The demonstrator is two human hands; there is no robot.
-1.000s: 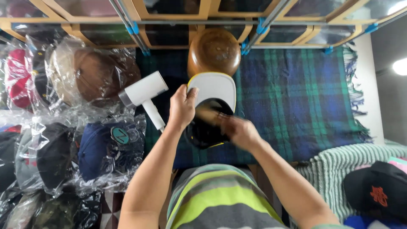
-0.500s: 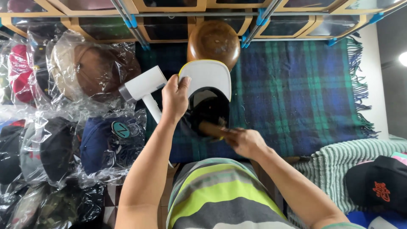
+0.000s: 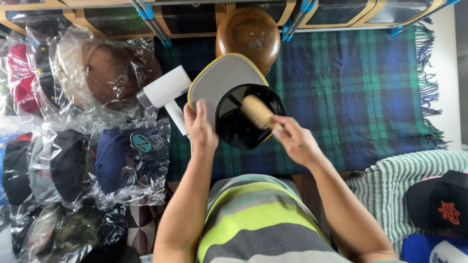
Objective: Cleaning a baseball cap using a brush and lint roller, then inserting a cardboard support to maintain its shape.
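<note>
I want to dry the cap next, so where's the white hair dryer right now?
The white hair dryer lies on the plaid blanket, left of the cap, just above the left hand and beside the bagged hats.

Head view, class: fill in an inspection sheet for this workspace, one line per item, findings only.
Surface: plaid blanket, blue and green, fringed edge.
Job's things: black cap with grey underbrim, crown opening up; wooden brush inside it.
Clutter: white hair dryer; wooden hat block; bagged caps stacked at left; black cap with red emblem.
Hands: left hand grips the brim; right hand holds the brush.
Cables: nothing seen.
Surroundings: wood-framed cubbies; striped throw.
</note>
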